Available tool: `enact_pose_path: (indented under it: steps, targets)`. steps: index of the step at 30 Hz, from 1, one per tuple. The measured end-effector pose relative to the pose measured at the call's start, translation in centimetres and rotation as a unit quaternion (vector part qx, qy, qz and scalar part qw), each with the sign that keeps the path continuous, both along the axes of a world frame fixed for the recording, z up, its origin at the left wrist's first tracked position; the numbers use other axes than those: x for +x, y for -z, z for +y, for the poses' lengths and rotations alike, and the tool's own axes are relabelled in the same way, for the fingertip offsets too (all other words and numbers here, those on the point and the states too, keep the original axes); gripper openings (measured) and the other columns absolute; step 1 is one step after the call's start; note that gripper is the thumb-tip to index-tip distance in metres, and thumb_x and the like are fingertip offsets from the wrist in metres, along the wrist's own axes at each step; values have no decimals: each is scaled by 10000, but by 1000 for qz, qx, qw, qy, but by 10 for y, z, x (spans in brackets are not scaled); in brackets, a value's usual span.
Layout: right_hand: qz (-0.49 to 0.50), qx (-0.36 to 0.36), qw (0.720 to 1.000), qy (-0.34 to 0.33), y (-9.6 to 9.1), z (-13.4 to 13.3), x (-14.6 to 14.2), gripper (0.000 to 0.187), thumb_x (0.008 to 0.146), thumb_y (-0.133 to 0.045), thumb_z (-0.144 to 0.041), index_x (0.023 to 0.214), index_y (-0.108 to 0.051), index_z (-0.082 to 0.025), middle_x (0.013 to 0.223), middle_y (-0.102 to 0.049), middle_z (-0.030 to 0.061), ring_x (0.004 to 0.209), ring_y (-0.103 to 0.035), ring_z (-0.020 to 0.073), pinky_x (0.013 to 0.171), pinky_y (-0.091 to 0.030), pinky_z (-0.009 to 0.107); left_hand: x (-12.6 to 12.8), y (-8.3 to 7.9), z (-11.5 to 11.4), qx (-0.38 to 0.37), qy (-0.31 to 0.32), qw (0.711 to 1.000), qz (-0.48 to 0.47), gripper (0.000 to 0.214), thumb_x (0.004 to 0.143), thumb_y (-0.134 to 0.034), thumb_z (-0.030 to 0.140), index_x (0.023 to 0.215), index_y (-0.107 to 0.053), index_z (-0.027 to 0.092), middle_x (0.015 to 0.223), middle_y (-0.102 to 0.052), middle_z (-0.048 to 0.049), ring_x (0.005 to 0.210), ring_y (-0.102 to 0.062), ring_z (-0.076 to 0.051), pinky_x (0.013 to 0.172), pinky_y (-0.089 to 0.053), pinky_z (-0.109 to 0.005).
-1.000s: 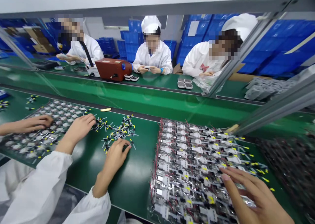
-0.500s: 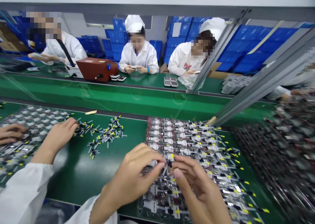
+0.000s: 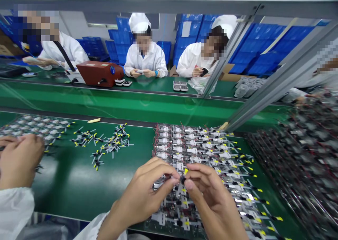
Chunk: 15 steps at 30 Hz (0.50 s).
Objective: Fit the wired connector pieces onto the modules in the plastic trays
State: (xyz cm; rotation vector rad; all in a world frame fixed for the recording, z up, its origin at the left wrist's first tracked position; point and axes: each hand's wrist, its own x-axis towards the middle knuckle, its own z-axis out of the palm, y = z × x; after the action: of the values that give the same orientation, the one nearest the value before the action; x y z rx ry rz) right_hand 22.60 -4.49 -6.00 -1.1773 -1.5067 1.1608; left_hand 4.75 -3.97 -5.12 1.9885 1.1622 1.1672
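The left hand [image 3: 144,194] and right hand [image 3: 211,199] close on a small black component with a yellow tip [image 3: 182,179], pinching it between their fingertips above rows of wired, shiny modules [image 3: 200,155] on the green surface [image 3: 68,187]. A co-worker's hand [image 3: 18,159] rests left of a loose heap of similar parts [image 3: 111,145]. Beyond a green conveyor belt [image 3: 105,101] sit a red-brown machine [image 3: 99,73] and stacked blue crates [image 3: 121,39].

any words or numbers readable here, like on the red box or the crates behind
Nothing here can be read:
label on the red box: too small and blurred
white sheet on the blue crates: too blurred
white tags on the wired boards: too small, no text visible
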Motion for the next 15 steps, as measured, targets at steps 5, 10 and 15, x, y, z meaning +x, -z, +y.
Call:
enact_pose_path:
  steps: [5, 10, 15]
  targets:
    - [-75, 106, 990, -55, 1, 6, 6, 256, 1009, -482, -317, 1228, -614, -321, 1139, -646, 51, 1018, -640, 188, 870, -530, 280, -8, 1, 17, -43, 60, 997, -26, 90, 945, -577, 229, 936, -651, 179, 921, -676, -48, 879, -623, -157, 808, -497, -278]
    - [-135, 144, 975, -106, 1, 19, 8, 170, 990, -529, -253, 1099, -648, -308, 1032, -641, 19, 956, -628, 164, 795, -513, 239, -25, 9, 49, -93, 138, 986, 0, 127, 905, -646, 282, 983, -656, 183, 938, -661, -35, 830, -600, -147, 764, -490, -269]
    - [-199, 169, 965, -18, 8, 27, 10, 129, 980, -519, -307, 940, -631, -256, 1005, -616, 48, 949, -612, 208, 803, -492, 308, -54, 41, 74, -30, 123, 986, 106, 197, 967, -477, 173, 1056, -650, 208, 1067, -632, -57, 1035, -572, -180, 938, -451, -339]
